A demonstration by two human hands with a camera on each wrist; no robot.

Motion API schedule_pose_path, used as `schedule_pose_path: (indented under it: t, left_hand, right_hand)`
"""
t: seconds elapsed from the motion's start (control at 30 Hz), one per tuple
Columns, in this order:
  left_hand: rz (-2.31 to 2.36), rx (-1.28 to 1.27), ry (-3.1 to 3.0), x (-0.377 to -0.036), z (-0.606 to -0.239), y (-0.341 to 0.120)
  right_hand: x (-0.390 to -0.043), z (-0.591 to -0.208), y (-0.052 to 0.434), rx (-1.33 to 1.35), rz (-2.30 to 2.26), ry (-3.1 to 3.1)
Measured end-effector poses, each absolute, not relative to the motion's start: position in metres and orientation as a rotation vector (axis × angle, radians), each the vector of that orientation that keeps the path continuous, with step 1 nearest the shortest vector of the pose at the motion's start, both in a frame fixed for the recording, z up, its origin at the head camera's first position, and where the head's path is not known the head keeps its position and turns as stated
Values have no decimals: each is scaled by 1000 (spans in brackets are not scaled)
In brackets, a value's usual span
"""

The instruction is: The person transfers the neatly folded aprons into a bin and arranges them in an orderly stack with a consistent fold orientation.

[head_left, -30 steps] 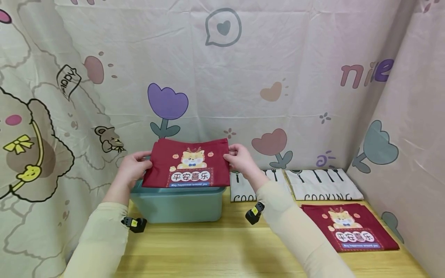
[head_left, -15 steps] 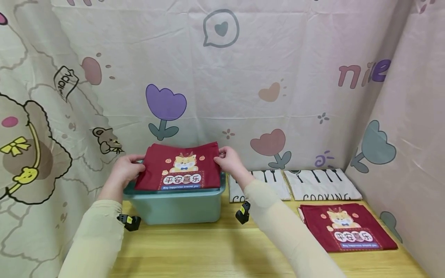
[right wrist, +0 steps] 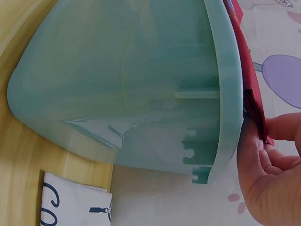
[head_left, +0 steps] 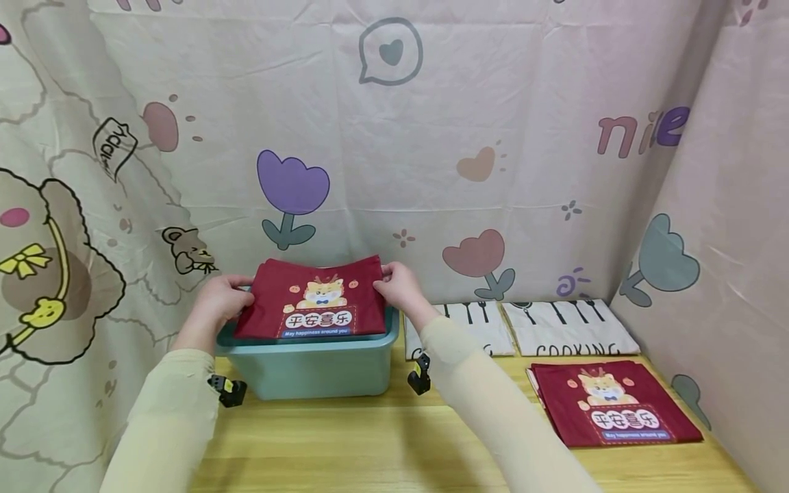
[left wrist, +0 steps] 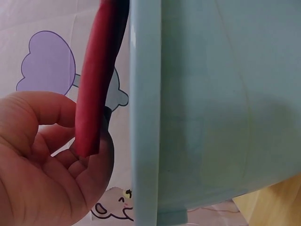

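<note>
Head view: the left hand (head_left: 217, 302) and right hand (head_left: 399, 287) each pinch an end of a folded red cloth (head_left: 311, 308), soft and rectangular, thumbs on top and fingers curled under. It lies flat over the rim of a smooth teal plastic bin (head_left: 314, 366) at the table's (head_left: 345, 445) back left, long axis left to right, print upright toward the person.

The folded red cloth (head_left: 311, 308) is covering the teal bin (head_left: 308, 370)'s opening, so whatever's inside isn't showing. The right forearm is blocking part of one white cooking towel (head_left: 474, 329). In the left wrist view the cloth is running off the top edge, and the left hand (left wrist: 42, 165) is probably pinching it, though the fingertips are hiding behind it.
</note>
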State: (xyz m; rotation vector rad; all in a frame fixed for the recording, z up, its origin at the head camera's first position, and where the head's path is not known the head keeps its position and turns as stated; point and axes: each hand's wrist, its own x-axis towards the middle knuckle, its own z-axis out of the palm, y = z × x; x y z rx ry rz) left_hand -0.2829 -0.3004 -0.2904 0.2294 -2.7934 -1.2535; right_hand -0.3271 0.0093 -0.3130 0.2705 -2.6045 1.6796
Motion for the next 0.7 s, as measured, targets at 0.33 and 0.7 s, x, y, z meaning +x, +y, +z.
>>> schedule_pose_path:
  t: [0.33, 0.7]
  left_hand:
    - [-939, 192, -2924, -277, -287, -299]
    - [-734, 31, -2934, -270, -288, -296]
  right_hand:
    - [-328, -314, 15, 357, 1298, -2682]
    - [-323, -312, 32, 555, 1184, -2614]
